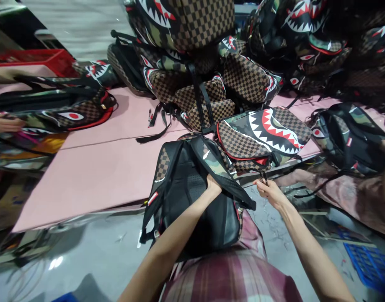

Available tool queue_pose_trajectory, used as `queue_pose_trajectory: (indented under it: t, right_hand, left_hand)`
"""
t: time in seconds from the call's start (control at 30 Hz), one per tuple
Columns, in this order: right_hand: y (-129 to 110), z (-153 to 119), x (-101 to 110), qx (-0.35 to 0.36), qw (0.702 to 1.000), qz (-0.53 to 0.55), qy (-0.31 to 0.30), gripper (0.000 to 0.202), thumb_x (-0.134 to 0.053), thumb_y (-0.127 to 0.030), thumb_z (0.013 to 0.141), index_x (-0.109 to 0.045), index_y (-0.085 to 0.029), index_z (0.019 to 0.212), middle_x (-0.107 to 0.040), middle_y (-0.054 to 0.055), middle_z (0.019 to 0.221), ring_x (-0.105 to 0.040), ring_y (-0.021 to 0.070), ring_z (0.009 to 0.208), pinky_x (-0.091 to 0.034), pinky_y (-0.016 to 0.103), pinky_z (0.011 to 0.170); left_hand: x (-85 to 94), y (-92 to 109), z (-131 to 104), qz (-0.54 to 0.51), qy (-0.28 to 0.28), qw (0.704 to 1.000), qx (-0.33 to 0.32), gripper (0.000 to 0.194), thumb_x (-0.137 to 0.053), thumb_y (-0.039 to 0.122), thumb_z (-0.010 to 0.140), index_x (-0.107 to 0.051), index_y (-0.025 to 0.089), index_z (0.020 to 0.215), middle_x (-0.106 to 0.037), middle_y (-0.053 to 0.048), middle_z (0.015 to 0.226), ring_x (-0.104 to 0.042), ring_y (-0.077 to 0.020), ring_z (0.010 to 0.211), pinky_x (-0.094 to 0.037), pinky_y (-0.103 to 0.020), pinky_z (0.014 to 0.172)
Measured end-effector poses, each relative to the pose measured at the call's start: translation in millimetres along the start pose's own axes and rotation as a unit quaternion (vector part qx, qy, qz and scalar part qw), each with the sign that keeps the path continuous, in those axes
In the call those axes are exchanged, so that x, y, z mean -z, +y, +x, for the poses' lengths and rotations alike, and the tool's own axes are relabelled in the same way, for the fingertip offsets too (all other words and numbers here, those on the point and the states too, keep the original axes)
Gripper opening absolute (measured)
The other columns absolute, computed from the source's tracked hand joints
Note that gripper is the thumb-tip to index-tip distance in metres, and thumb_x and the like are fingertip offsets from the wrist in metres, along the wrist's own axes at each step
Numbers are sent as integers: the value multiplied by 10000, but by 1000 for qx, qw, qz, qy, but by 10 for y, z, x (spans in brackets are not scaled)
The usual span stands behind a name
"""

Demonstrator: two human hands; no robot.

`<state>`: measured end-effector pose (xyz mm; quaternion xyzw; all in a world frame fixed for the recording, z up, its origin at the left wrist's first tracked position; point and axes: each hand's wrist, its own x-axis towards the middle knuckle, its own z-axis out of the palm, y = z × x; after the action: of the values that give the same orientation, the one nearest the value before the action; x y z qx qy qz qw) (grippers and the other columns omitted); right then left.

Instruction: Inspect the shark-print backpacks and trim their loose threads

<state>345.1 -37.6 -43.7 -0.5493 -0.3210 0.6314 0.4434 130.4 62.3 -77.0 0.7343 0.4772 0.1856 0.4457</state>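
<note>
At smooth pink tabletop's [101, 172] edge, black padded bkpk [184, 184] w/ checkered sides sits beneath outstretched L arm [179, 233], L hand [213, 184] under camo strap [222, 173], fingers hidden, grip unclear, R hand [267, 191] extended alongside, pinching sm. dark tool [264, 177].

The backpack [187, 180] shows matt black mesh-like cloth, the pink tabletop [113, 172] looks smooth, the red crate [55, 59] plastic.

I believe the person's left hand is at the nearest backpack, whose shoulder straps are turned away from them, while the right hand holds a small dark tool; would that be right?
Not quite: the head view shows the shoulder straps facing the person. The left hand is at the nearest backpack, and the right hand holds a small dark tool.
</note>
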Motion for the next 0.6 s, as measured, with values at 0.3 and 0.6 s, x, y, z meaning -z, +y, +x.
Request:
queue_pose_trajectory:
  t: [0.3, 0.6]
  right_hand:
    - [137, 28, 45, 29, 996, -20, 76, 462, -628, -560, 696, -640, -122, 841, -462, -38, 534, -225, 33, 405, -115, 219, 413]
    - [586, -292, -92, 100, 933, -320, 134, 512, -705, -429, 643, -631, -197, 1093, -647, 78, 1086, -587, 216, 830, -434, 358, 755]
  left_hand:
    - [687, 62, -858, 70, -218, 972, -49, 345, -411, 388, 866, -682, 176, 895, -685, -44, 921, -611, -167, 874, -467, -243, 802]
    - [1047, -1155, -1924, 261, 183, 947, 36, 355, -426, 374, 818, -614, 171, 1041, -557, -124, 1243, -449, -290, 1211, -343, -440, 1034]
